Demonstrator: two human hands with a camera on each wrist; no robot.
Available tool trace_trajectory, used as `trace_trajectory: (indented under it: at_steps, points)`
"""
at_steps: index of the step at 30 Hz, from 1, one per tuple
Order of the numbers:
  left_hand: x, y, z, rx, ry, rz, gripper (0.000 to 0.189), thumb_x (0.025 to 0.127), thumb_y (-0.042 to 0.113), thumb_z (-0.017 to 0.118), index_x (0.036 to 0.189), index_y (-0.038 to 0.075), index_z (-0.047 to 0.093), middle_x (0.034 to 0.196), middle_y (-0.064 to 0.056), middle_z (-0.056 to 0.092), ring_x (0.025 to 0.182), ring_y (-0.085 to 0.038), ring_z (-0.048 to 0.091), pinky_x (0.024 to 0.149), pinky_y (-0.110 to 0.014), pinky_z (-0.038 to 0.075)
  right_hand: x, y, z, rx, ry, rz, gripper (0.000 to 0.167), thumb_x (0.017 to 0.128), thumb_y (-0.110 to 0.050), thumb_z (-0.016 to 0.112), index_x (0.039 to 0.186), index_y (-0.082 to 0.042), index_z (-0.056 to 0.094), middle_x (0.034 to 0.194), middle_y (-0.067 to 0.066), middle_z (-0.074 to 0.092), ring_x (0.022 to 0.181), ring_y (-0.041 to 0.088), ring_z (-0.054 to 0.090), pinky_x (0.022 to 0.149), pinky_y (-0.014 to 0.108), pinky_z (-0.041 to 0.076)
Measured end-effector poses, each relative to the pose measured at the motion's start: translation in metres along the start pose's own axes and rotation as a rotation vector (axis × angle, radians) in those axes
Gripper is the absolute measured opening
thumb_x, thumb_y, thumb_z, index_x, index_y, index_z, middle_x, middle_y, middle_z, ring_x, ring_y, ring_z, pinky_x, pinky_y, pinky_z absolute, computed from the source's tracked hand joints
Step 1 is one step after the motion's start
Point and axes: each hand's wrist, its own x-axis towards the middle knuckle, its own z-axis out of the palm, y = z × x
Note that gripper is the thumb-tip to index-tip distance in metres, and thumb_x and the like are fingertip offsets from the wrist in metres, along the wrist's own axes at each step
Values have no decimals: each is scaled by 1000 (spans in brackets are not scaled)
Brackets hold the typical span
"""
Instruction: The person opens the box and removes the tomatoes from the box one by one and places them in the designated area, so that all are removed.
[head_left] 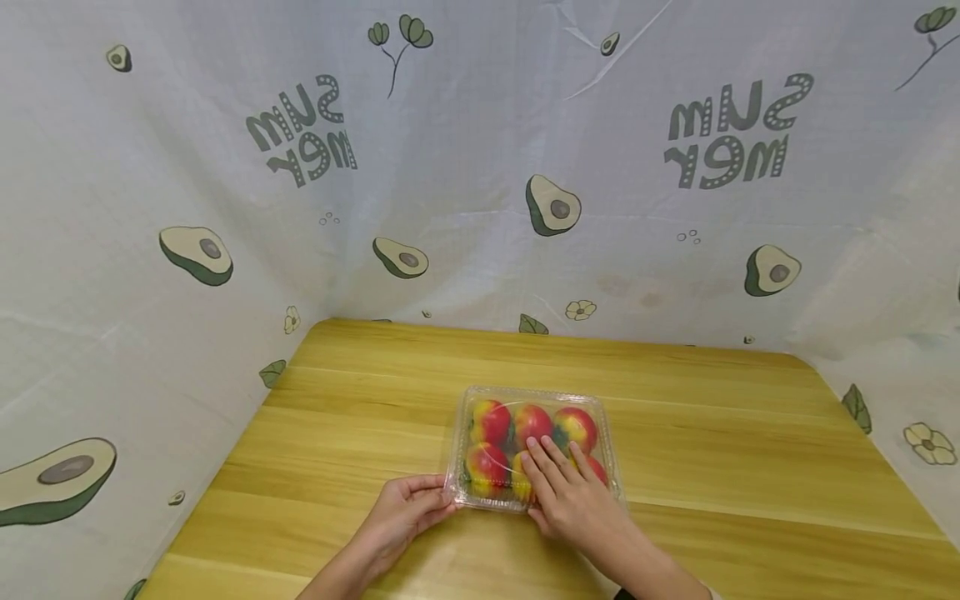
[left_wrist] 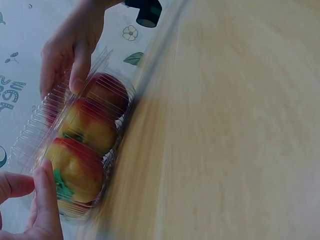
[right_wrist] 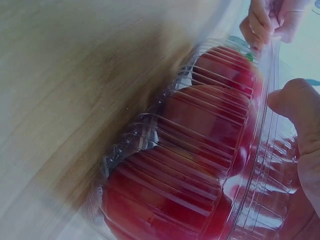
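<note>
A clear plastic clamshell box (head_left: 610, 417) lies on the table with its lid over several red-and-yellow fruits (head_left: 490, 422). Green leafy bits show on some of the fruits. At the box's near left corner my left hand (head_left: 405, 510) pinches the rim between thumb and fingers. My right hand (head_left: 577, 500) lies across the lid's near right part, fingers straight and spread, covering some of the fruit. In the right wrist view, the right thumb (right_wrist: 295, 102) is at the rim of the ribbed box. The left wrist view shows the ribbed side and three fruits behind it.
The box sits on a wooden table (head_left: 360, 392) with rounded far corners. A white cloth (head_left: 465, 167) printed with avocados and flowers hangs behind and at both sides. A black device (left_wrist: 149, 12) is on the right wrist.
</note>
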Motion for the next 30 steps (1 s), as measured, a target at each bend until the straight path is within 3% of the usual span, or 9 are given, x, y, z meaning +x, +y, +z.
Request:
trace_trajectory:
  at_steps: [12,30]
  points:
    - [-1,0,-1,7,-1,2,32,98,-4,56,124,-22,52,103,-16,69,92,-20,71,88,-28,56,2,3,-2,-17,17,-15,71,109,-40,9,124,2,64,126,21,64,115,34,63,86,54,55]
    - [-3,0,-1,0,-21,3,38,97,-3,58,127,-23,49,106,-17,69,97,-21,69,91,-29,54,5,9,-13,82,-1,11,71,108,-47,16,124,2,65,128,19,63,117,33,61,89,53,54]
